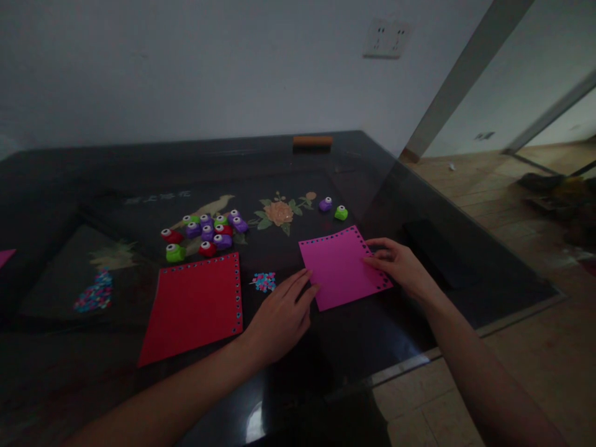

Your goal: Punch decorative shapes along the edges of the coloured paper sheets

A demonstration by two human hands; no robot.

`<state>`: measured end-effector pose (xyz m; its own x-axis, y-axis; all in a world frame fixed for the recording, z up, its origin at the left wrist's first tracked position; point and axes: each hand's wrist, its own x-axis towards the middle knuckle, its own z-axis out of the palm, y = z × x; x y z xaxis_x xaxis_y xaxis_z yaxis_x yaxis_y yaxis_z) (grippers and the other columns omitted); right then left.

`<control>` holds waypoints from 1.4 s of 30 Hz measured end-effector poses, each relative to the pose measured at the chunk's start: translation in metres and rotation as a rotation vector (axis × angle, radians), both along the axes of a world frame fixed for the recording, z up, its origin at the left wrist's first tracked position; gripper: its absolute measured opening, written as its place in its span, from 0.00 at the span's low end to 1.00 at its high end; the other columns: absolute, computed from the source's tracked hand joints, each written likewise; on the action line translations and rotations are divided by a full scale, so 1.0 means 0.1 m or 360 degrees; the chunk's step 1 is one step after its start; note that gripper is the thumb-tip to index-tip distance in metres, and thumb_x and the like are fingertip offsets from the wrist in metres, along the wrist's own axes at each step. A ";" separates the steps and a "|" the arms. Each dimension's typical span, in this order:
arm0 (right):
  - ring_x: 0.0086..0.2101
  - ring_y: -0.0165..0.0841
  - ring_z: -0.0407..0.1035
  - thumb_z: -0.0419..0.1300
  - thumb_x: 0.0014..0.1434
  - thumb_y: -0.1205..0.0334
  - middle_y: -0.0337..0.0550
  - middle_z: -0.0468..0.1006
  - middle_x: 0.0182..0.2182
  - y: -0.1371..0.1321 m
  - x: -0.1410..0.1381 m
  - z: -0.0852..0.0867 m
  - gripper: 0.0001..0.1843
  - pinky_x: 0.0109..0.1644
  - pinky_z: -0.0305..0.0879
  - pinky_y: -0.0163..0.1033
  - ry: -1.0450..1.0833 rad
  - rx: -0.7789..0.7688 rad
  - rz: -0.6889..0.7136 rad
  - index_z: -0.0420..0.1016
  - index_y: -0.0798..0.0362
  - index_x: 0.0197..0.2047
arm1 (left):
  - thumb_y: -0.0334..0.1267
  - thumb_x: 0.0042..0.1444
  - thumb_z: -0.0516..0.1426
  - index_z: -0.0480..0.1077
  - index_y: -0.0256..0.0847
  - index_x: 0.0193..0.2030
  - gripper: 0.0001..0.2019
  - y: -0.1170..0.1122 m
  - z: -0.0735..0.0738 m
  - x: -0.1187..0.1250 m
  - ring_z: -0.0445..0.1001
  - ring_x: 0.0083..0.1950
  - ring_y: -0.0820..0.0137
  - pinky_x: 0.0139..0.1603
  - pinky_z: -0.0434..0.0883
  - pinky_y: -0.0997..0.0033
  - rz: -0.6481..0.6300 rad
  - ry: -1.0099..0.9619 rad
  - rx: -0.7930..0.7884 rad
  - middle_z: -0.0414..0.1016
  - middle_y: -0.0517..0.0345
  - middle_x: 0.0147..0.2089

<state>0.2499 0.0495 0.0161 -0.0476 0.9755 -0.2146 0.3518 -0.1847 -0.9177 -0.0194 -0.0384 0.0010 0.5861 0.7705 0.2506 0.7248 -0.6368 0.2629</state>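
A square of pink paper [336,268] has small holes punched along its top and right edges. My left hand [282,316] holds its left edge, fingers stretched forward and thumb on the paper. At the right edge, my right hand [398,266] pinches the paper between thumb and fingers, beside the holes. To the left of my left hand lies a larger red sheet [198,304], also punched along its top and right edges. A little heap of blue, pink and white paper bits [264,282] sits between the two sheets.
Several small craft punches [207,233] in purple, green and red cluster behind the red sheet. A purple punch [325,203] and a green punch [341,213] stand behind the pink paper. More paper bits [95,292] lie at left. A brown cylinder [312,141] rests near the wall.
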 end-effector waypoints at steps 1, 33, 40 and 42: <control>0.21 0.29 0.64 0.70 0.42 0.54 0.34 0.71 0.22 0.00 0.00 0.01 0.28 0.25 0.58 0.35 -0.0006 -0.0007 -0.0001 0.71 0.53 0.47 | 0.24 0.54 0.51 0.62 0.32 0.59 0.23 0.00 0.00 0.00 0.59 0.67 0.54 0.62 0.66 0.51 0.0000 -0.0004 0.0008 0.62 0.35 0.64; 0.32 0.36 0.68 0.63 0.53 0.60 0.43 0.74 0.32 0.37 -0.01 0.03 0.07 0.34 0.64 0.40 -0.0851 0.0801 0.0318 0.76 0.50 0.37 | 0.26 0.57 0.51 0.67 0.37 0.57 0.20 -0.02 0.06 0.00 0.60 0.66 0.55 0.63 0.64 0.48 -0.0216 -0.0072 0.0004 0.65 0.40 0.62; 0.33 0.35 0.66 0.65 0.52 0.61 0.43 0.70 0.33 0.86 -0.08 -0.09 0.06 0.38 0.64 0.40 -0.0864 0.0874 0.0560 0.76 0.52 0.35 | 0.31 0.59 0.53 0.64 0.42 0.61 0.21 -0.05 0.09 0.00 0.48 0.71 0.54 0.66 0.59 0.47 -0.0460 -0.0037 -0.0148 0.57 0.43 0.68; 0.33 0.35 0.66 0.65 0.52 0.60 0.44 0.69 0.33 0.88 -0.07 -0.14 0.07 0.38 0.63 0.40 -0.0852 0.0885 0.0566 0.77 0.53 0.35 | 0.32 0.59 0.53 0.63 0.41 0.61 0.22 -0.05 0.09 0.00 0.48 0.71 0.54 0.66 0.59 0.48 -0.0472 -0.0020 -0.0175 0.56 0.42 0.68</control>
<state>0.2431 0.1373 0.0025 -0.4001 0.8920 0.2104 0.7160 0.4476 -0.5357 -0.0192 -0.0436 0.0097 0.7868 0.5892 0.1837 0.5079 -0.7872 0.3497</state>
